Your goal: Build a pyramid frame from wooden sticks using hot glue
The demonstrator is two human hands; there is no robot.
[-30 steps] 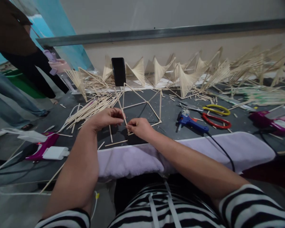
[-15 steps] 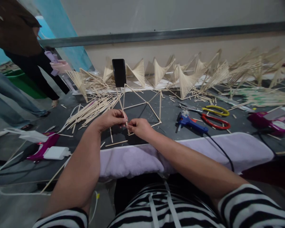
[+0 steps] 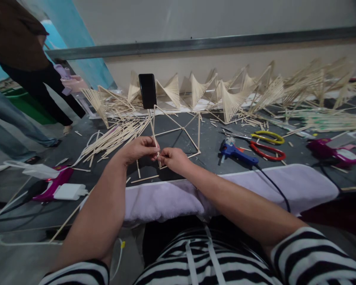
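My left hand (image 3: 144, 149) is closed on a thin wooden stick (image 3: 152, 128) that stands nearly upright, leaning a little to the left. Right beside it, my right hand (image 3: 173, 159) pinches the low end of that stick, near the front corner of a stick frame (image 3: 190, 139). The frame, made of thin sticks joined at their ends, stands on the dark table (image 3: 210, 166). Fingers hide the joint at that corner. A blue hot glue gun (image 3: 240, 153) lies to the right of my hands, close to scissors (image 3: 268, 145) with yellow and red handles.
A phone (image 3: 147, 91) stands upright behind the frame. Loose sticks (image 3: 117, 138) are heaped at the left, and finished fan-shaped stick models (image 3: 237, 99) line the wall. Magenta power strips (image 3: 55, 184) sit at both sides. A lilac cloth (image 3: 166, 202) covers the front edge. A person (image 3: 26, 51) stands at the left.
The stick in my hands has swung slightly more upright, its top moving right. Both hands stay at the frame's front corner. The view has shifted slightly.
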